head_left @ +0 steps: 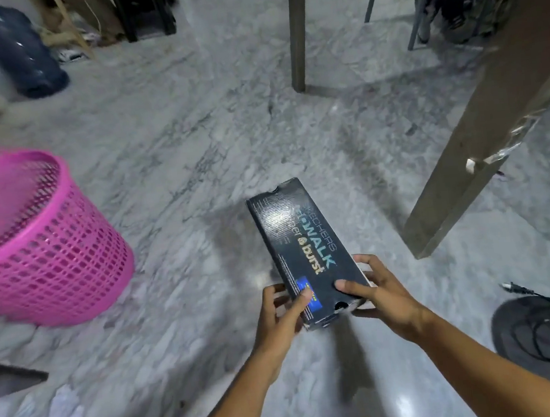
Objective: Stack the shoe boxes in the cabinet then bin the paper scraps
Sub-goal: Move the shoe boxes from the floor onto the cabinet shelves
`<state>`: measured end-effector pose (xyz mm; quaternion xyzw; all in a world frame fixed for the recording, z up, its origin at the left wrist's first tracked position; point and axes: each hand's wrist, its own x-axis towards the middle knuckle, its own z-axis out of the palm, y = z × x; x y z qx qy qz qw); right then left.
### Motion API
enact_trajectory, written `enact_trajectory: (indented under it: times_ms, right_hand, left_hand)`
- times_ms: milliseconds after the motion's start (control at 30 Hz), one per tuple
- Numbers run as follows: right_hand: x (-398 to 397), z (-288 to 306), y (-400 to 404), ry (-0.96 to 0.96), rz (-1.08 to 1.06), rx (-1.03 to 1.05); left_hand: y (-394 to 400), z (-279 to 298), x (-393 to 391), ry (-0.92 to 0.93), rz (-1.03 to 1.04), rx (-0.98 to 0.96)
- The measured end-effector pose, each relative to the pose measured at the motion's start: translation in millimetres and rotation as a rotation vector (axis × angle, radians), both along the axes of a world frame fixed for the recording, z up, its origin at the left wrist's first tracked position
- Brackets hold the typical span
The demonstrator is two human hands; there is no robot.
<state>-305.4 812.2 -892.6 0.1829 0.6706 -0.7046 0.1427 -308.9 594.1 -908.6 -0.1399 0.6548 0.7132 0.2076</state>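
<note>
Both hands' grip (279, 313) (382, 293) curled round black shoe box (303, 236); pink basket (44, 253) left, table leg (483, 139) right.

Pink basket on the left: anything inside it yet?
The pink basket stands on the marble floor. The part of its inner wall in view shows only pink mesh, no scraps. Its bottom is hidden by the near rim and cut off by the frame edge.

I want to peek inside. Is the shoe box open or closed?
Closed: the lid lies flat on the black shoe box, gripped by the left hand and right hand.
</note>
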Motion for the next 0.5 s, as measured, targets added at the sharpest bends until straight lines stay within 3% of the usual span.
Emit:
enact_trajectory:
  times_ms: [167, 500]
  right_hand:
    - [13.6, 72.2, -48.7, 0.208, 0.134, 0.05]
    - [36.1, 258.6, -188.7, 0.655, 0.499, 0.11]
  left_hand:
    - [-62.7, 69.2, 27.3, 0.143, 0.063, 0.116]
    - [-201.2, 227.5, 104.0, 0.626, 0.291, -0.051]
